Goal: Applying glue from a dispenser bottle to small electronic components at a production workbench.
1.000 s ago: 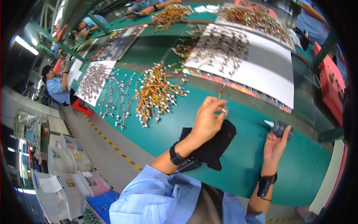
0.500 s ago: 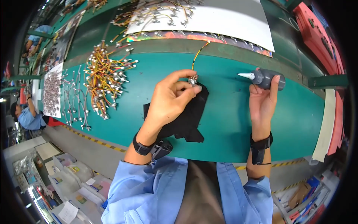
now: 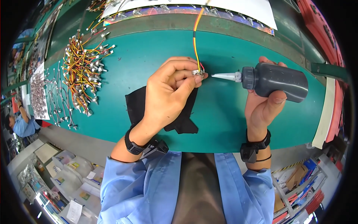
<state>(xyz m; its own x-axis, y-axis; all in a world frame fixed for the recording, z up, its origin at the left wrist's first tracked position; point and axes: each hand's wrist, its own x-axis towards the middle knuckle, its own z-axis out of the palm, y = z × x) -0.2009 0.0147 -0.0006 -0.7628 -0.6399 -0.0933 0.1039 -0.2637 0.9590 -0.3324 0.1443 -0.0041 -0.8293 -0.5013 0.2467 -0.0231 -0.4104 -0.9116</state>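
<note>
Between the thumb and fingers of my left hand [image 3: 167, 86] is a small metal potentiometer [image 3: 198, 72]. Its red, yellow and black wires [image 3: 195, 41] stretch away toward the far side of the table. My right hand [image 3: 261, 108] is wrapped around a dark grey squeeze bottle [image 3: 285, 82], which lies on its side in the grip. The bottle's pale tapered nozzle [image 3: 225, 76] points left at the potentiometer, with a small gap between them. Under my left hand a black cloth [image 3: 182, 117] lies on the green table mat [image 3: 220, 119].
To the left sits a heap of wired potentiometers [image 3: 80, 71], with a looser row of thin-wired parts [image 3: 61, 100] beside it. More parts line a shiny strip [image 3: 179, 11] at the back. A red tray [image 3: 317, 26] stands far right. Another person [image 3: 25, 121] works at the far left.
The bottle and my right hand have come nearer and the nozzle is closer to the potentiometer. My left hand has turned the part slightly. The whole view has shifted.
</note>
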